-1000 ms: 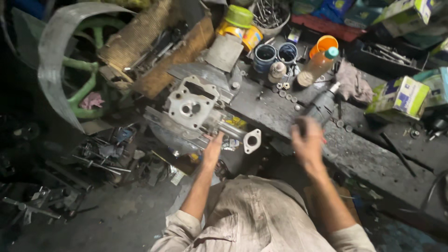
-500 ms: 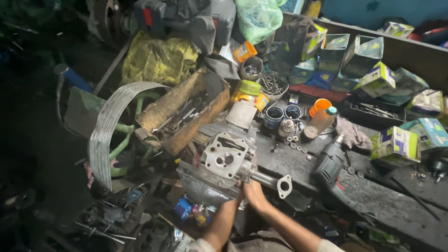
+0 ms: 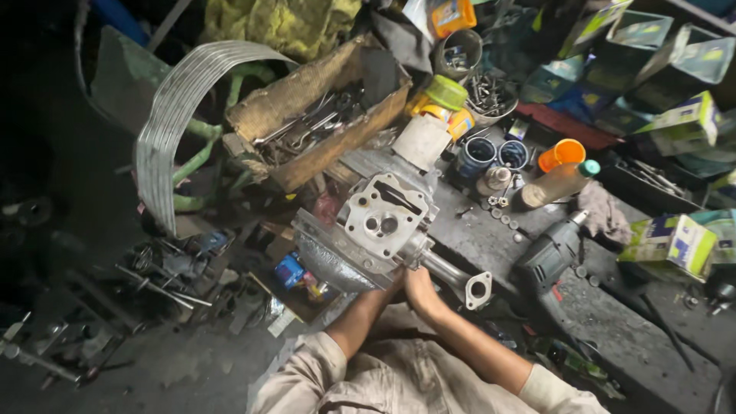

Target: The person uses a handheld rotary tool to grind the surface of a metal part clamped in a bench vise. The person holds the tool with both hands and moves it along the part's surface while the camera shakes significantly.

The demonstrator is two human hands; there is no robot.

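A grey metal engine casting [image 3: 381, 222] with two round ports lies at the edge of a dirty workbench [image 3: 613, 322], and a pipe with a flange [image 3: 477, 289] sticks out to its right. My right hand [image 3: 422, 289] grips the casting's near edge where the pipe starts. My left hand [image 3: 392, 285] reaches to the same edge just left of it; its fingers are hidden by the casting and my right hand. A grey electric drill [image 3: 549, 256] lies on the bench to the right, apart from both hands.
A cardboard box of wrenches [image 3: 314, 123] sits behind the casting. A bottle with a green cap [image 3: 557, 184], an orange cup [image 3: 560, 154], tins [image 3: 477, 156] and loose bolts [image 3: 500, 208] stand beyond the drill. Cartons [image 3: 673, 239] lie right, a ribbed metal sheet [image 3: 172, 123] left.
One second ago my right hand held the drill over the bench. The drill now lies on the bench and both hands have come together at the casting's near edge. The view has moved closer.
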